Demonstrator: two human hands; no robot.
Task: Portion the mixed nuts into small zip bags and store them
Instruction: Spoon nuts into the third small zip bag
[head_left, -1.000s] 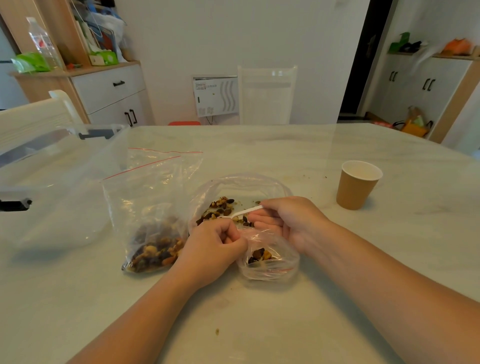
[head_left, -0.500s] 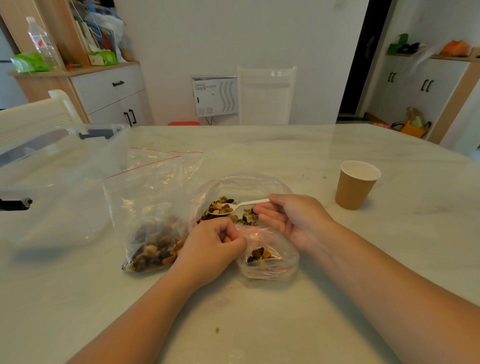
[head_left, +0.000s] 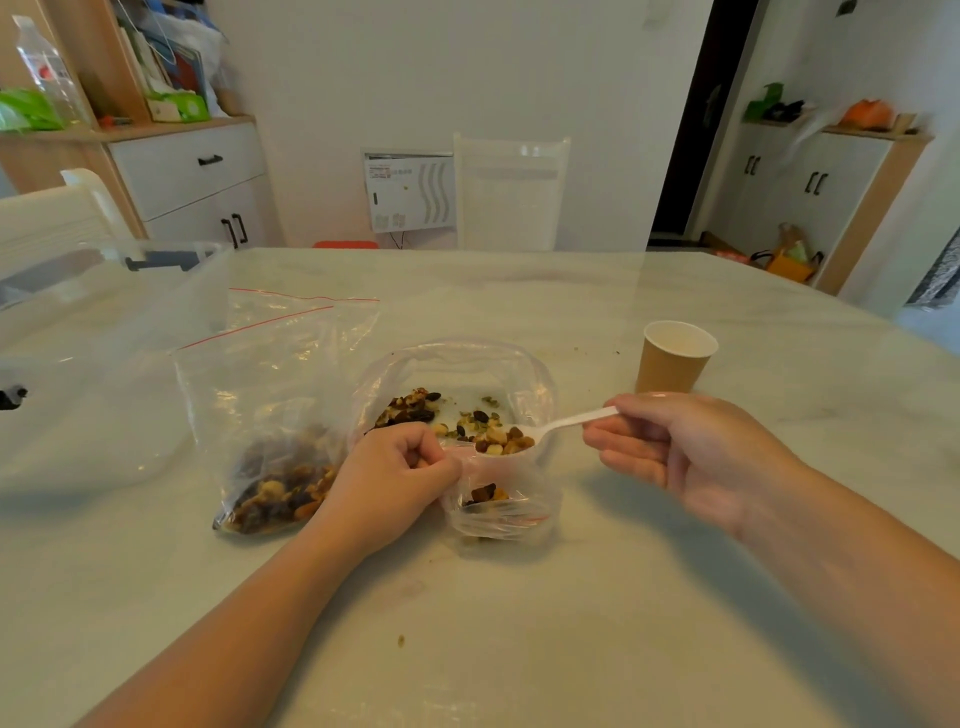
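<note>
A small clear zip bag (head_left: 501, 506) stands on the table with a few nuts at its bottom. My left hand (head_left: 392, 480) pinches its left rim and holds it open. My right hand (head_left: 685, 452) pinches the handle of a white plastic spoon (head_left: 569, 421); the bowl, heaped with mixed nuts, hovers just over the small bag's mouth. Behind it lies a wide open clear bag (head_left: 457, 374) with loose nuts spread inside. To the left stands a zip bag with a red strip (head_left: 275, 415), nuts piled at its bottom.
A brown paper cup (head_left: 675, 358) stands right of the bags, just behind my right hand. A large clear plastic box (head_left: 88, 364) fills the table's left side. A few crumbs (head_left: 401, 640) lie on the marble table near me. A white chair stands at the far edge.
My right hand drew back to the right, and the spoon went from scooping in the wide bag to hovering loaded over the small bag's mouth. My left hand kept its hold.
</note>
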